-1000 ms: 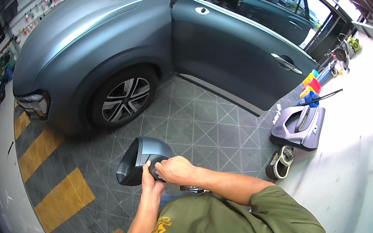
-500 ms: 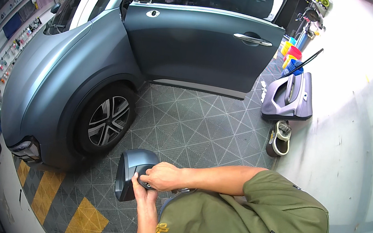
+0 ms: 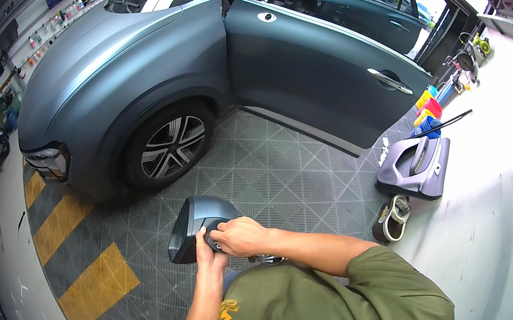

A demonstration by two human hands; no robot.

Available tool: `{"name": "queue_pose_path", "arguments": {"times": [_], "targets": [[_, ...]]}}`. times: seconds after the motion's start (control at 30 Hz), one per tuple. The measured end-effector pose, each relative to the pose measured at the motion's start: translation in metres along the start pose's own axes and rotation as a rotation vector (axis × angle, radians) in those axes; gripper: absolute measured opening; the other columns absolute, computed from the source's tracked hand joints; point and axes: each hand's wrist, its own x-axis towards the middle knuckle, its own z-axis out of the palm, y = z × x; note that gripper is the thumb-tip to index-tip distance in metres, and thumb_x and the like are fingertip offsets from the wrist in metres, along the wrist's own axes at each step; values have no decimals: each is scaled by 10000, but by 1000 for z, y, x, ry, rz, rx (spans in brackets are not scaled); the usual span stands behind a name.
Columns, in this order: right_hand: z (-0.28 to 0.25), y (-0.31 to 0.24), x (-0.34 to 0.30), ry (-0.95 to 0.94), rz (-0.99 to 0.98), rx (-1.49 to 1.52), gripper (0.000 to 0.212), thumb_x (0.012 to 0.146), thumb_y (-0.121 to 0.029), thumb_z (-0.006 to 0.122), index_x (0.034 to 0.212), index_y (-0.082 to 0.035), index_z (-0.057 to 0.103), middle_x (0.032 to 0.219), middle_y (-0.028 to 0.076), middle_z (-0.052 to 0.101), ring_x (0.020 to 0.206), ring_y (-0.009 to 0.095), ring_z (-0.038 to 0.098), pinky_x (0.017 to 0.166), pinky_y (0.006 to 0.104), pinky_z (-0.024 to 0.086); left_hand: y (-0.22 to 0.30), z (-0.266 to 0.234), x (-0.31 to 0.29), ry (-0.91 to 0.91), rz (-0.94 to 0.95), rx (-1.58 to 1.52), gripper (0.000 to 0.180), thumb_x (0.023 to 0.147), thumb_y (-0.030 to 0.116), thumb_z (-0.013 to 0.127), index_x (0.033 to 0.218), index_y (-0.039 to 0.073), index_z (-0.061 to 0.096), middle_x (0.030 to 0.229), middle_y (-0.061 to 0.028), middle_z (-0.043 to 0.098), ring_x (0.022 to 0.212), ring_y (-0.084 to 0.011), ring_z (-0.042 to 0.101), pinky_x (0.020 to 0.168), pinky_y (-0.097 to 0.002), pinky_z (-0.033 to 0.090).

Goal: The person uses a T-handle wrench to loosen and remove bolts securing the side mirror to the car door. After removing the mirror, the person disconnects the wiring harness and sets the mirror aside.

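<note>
A dark grey-blue car side mirror (image 3: 210,209), off the car, is held in front of my body above the tiled floor. My left hand (image 3: 210,255) grips its black mounting base from below, with the thumb up along its side. Closed over the base from the right is my right hand (image 3: 241,236), its fingers bunched against the black part. Whatever the right fingertips may pinch there is hidden. The car (image 3: 118,77) stands ahead on the left with its front door (image 3: 320,71) swung open; the round fixing spot near the door's front upper corner carries no mirror.
A grey machine-like case (image 3: 413,164) with a black hose stands by the white wall at right, with a cream-and-dark container (image 3: 392,220) in front. Coloured buckets (image 3: 430,111) sit behind it. The front wheel (image 3: 174,147) is close ahead; stocked shelves (image 3: 62,11) line the left.
My view has shifted, so the car and door sit farther right and tilt in the picture. Both hands still hold the mirror in nearly the same grip.
</note>
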Motion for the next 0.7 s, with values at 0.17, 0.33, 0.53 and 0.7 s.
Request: {"name": "queue_pose_path", "arguments": {"times": [0.17,0.33,0.53,0.7], "targets": [[5,-11,17,-53,104,-6,165,816,-180,561,812,-19,526,699,143,596,652,335,621,575,455,500,17,-7,4,41,-22,-27,480,929,403,397,1192,15,502,1171,-145,581,1103,-282,558,979,-427,445],[10,-11,30,-66,62,-6,161,836,-176,547,815,-18,520,697,147,591,654,335,620,583,454,499,34,-11,11,30,-42,-17,489,927,409,398,1206,19,497,1175,-147,579,1107,-288,556,979,-436,444],[24,-3,30,-37,139,-8,157,844,-182,550,827,-28,526,691,141,587,638,336,618,572,454,498,38,-2,8,95,-74,31,480,926,402,407,1201,20,505,1179,-150,580,1099,-286,564,977,-447,444],[11,-8,24,18,233,-10,182,854,-202,551,809,-32,508,687,137,592,637,333,622,565,454,499,29,-2,24,35,-76,63,445,921,378,439,1188,29,511,1163,-129,586,1074,-275,572,959,-430,459]]}}
